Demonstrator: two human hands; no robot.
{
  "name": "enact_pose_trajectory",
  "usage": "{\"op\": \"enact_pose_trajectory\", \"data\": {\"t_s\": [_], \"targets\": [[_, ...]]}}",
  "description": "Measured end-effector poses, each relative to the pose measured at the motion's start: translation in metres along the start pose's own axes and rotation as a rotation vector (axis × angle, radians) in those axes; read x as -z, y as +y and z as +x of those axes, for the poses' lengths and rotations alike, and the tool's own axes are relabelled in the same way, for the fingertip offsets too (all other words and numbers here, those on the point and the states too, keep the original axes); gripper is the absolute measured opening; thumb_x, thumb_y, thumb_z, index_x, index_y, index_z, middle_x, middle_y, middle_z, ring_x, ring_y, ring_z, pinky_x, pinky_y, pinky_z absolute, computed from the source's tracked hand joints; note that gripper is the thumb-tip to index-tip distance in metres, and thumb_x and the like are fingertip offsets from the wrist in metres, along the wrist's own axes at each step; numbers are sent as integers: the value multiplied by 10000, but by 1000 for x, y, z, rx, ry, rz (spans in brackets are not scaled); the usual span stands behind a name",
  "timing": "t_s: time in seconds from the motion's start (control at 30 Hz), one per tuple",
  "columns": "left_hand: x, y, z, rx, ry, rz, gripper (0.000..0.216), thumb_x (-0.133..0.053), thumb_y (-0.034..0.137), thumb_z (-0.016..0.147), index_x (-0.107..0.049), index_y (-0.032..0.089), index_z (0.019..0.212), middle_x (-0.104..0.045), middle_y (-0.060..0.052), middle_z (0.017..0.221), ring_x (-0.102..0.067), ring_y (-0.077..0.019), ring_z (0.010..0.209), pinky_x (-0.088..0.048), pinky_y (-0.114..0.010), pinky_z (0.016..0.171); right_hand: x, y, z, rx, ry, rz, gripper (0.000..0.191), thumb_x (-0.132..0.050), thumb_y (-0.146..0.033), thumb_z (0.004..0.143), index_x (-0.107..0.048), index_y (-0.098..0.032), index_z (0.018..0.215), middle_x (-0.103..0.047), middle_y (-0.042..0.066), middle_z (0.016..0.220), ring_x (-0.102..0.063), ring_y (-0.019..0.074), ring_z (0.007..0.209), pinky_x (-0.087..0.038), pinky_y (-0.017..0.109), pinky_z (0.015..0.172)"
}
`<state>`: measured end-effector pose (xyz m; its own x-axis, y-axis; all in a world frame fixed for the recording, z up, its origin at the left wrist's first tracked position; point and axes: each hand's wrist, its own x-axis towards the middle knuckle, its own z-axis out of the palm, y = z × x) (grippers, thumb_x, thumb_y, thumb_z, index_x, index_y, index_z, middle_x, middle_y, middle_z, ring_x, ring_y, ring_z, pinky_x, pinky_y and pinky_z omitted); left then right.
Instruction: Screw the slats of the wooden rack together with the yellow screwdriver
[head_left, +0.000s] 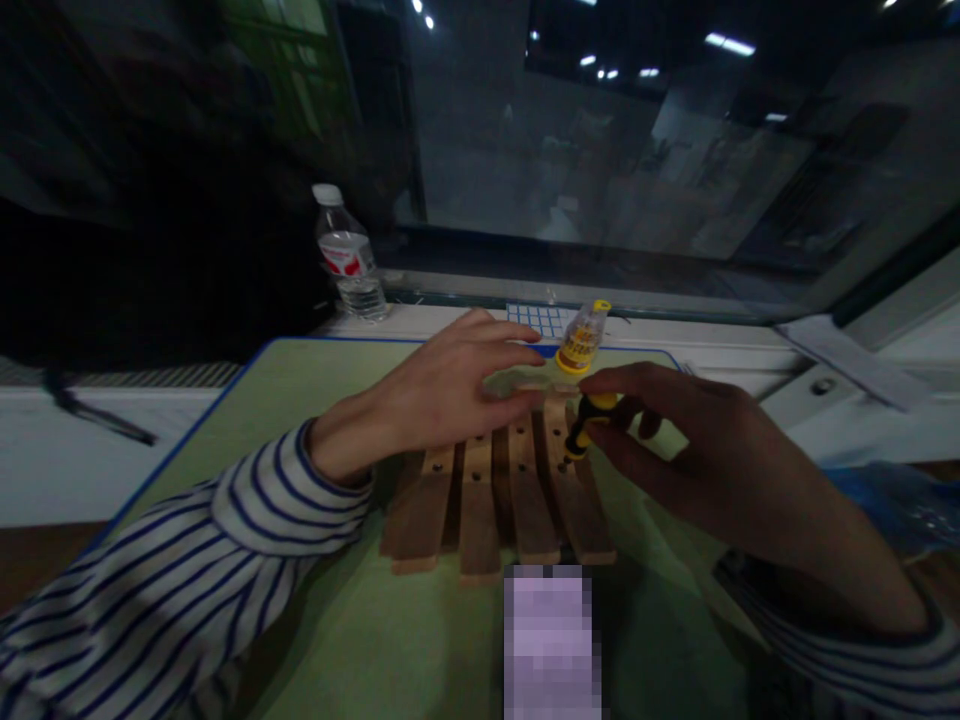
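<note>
A wooden piece (476, 520) made of several slats with dark round holes or screw heads lies on the green tabletop in front of me. My left hand (457, 385) rests over its far left part, fingers stretched out and apart from the thumb. In my right hand (675, 430) a short yellow-and-black screwdriver (592, 415) is pinched between thumb and fingers. The screwdriver stands tilted over the rightmost slat, its lower end by a dark hole there. Whether the tip touches the wood is too blurred to tell.
A clear bottle with yellow ends (580, 340) stands at the table's far edge. Behind the table, a water bottle (351, 260) stands on the window sill (450, 322). A pixelated lilac rectangle (551, 640) covers the near edge. Paper (847, 360) lies at right.
</note>
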<state>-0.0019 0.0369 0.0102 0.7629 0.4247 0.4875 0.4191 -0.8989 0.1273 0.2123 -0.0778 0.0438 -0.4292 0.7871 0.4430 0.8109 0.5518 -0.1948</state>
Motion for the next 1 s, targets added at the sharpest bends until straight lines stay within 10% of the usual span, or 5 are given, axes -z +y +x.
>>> {"op": "enact_pose_trajectory", "data": {"t_s": [0.17, 0.43, 1.0], "targets": [[7, 1, -2, 35, 52, -61, 441, -438, 50, 838, -666, 260, 1152, -374, -23, 1486, -443, -229, 1284, -391, -422, 1047, 1, 0, -1, -12, 0, 32, 274, -575, -208, 870, -564, -240, 1142, -702, 6, 1026, -670, 129, 771, -532, 242, 679], [4, 7, -1, 95, -83, -115, 481, -445, -3, 790, -685, 261, 1113, -399, -23, 1478, -417, -214, 1327, -371, -437, 1090, 0, -1, 0, -25, 5, 9, 233, -547, -238, 886, -576, -236, 1118, -709, 19, 1014, -681, 149, 777, -540, 263, 658], [-6, 9, -4, 45, -192, -58, 325, -509, 291, 922, -560, 200, 1229, -541, -80, 1341, -504, -217, 1231, -406, -364, 1039, 2, 0, -3, -41, -21, 51, 273, -550, -195, 876, -561, -246, 1144, -709, 18, 997, -693, 165, 838, -553, 259, 692]]}}
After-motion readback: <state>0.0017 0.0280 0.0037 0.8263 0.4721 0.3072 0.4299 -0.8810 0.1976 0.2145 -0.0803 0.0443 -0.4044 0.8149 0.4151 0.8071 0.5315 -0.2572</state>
